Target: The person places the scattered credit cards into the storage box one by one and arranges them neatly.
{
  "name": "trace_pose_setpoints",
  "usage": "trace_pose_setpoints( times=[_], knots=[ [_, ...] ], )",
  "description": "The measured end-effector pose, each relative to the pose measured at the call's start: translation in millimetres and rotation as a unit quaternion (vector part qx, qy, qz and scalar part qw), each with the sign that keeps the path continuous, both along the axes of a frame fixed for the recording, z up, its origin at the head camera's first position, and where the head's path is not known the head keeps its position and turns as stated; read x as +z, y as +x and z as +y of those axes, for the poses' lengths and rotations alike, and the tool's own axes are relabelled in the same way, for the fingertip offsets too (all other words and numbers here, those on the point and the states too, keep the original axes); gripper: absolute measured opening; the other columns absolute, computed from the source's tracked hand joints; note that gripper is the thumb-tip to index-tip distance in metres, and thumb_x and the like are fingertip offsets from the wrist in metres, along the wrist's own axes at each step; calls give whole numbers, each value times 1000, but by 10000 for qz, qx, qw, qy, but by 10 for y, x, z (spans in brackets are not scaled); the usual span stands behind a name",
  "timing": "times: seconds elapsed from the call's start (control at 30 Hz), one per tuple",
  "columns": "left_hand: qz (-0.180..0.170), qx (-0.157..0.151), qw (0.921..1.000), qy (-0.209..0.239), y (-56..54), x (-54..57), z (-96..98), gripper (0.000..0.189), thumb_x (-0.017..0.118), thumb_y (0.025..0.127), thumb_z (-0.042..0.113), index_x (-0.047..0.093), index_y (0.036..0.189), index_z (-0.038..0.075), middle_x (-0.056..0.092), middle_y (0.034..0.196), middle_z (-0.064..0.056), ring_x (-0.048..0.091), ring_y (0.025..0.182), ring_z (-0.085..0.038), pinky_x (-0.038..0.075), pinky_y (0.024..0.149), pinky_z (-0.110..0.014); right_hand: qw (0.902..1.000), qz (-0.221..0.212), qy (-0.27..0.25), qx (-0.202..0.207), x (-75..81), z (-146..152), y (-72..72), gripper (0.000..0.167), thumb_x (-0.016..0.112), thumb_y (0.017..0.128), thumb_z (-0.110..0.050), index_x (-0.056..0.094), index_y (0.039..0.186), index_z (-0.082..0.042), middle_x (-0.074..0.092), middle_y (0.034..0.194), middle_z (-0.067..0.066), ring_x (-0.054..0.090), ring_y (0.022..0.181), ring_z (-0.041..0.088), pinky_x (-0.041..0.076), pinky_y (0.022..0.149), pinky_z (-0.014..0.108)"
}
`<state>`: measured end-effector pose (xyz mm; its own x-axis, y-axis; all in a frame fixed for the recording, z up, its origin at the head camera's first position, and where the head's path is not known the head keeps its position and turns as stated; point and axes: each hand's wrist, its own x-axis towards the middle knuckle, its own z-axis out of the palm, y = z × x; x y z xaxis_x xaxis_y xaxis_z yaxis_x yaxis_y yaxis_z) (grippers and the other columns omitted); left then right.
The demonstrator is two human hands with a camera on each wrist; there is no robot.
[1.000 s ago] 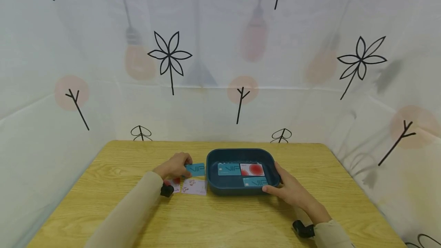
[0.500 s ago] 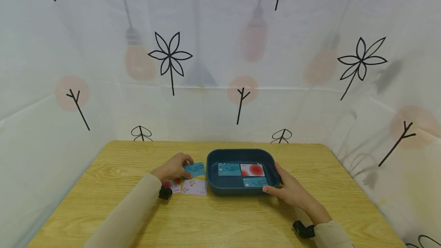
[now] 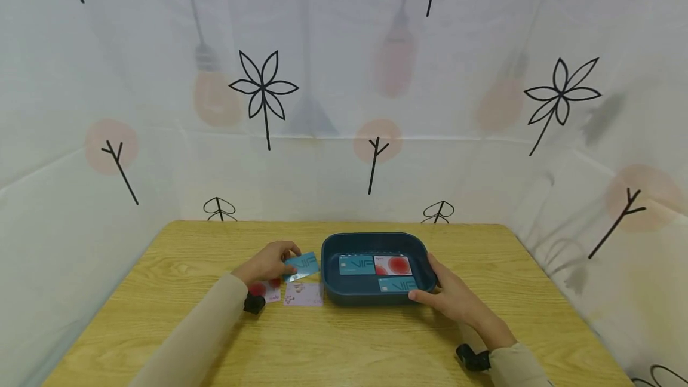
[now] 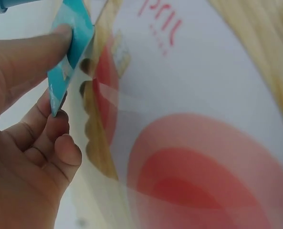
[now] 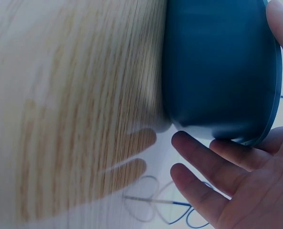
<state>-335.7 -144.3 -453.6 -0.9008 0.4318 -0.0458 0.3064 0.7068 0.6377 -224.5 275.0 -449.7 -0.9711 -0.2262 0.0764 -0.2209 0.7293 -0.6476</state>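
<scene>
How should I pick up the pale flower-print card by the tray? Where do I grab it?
I'd probably pinch its near long edge, coming from the near side. The flower-print card lies flat and thin on the wooden table, that edge free, while its right end sits close to the dark blue tray.

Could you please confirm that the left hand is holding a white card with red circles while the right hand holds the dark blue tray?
Not quite: the head view shows the left hand holding a blue VIP card. The right hand does hold the dark blue tray.
</scene>
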Motion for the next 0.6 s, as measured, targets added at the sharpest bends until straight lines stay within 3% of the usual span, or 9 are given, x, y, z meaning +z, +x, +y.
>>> trace_pose_setpoints(
  times=[0.33,0.6],
  knots=[
    [103,-39,9998,171,22,-16,-31,31,71,85,8,64,115,13,55,95,-8,51,77,-21,44,64,-34,10000,-56,-11,-45,-10,2,-2,105,68,84,-50,8,151,5,18,153,28,31,135,45,32,103,57],
    [176,109,9995,241,42,-18,-40,30,69,86,6,64,114,16,55,97,-4,50,83,-21,45,66,-32,9999,-88,-36,-50,-13,-6,-7,105,68,84,-50,8,150,5,18,153,28,29,135,45,30,103,57]
  ],
)
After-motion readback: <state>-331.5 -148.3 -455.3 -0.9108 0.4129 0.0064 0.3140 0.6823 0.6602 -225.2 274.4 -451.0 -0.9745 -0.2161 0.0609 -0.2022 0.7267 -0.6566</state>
